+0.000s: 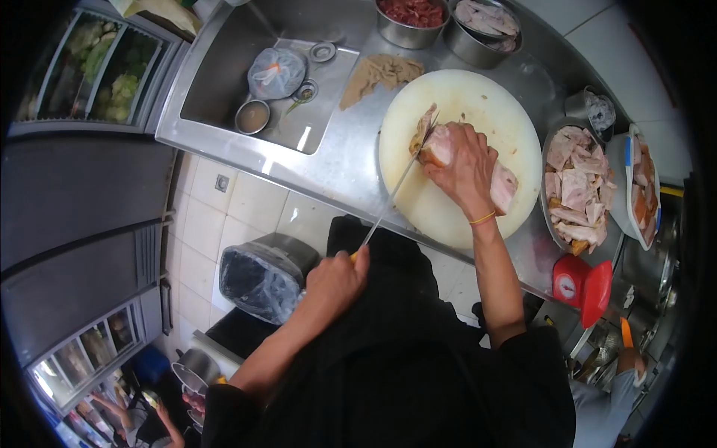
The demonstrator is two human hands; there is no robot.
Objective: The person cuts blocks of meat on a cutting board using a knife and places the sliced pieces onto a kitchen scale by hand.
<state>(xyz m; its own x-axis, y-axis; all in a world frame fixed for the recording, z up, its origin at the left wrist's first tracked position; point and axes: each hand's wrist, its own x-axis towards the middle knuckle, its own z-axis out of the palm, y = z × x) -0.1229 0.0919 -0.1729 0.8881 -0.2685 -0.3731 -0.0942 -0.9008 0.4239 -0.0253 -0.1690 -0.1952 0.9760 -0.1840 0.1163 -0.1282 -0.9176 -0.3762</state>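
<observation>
I have the left hand (336,285) clenched around the handle of a long knife (394,193), just right of the lower centre of the frame. The blade slants up and right, its tip end against the meat (439,148) above centre. The right hand (461,166) grasps that meat from above, fingers curled over it, on the round board (418,201). I see pink flesh on both sides of this hand, though from here I can't tell whether it is one piece or two.

To the right of the board I have an oval tray (549,218) heaped with cut meat, with a red scale (569,282) near its lower end. At the top of the frame sit two steel bowls (409,36), one with red meat. A brown cloth (379,77) lies between the board and the sink (328,123), which holds a tied plastic bag (276,73). A lined bin (258,280) stands at left of centre, below the counter.
</observation>
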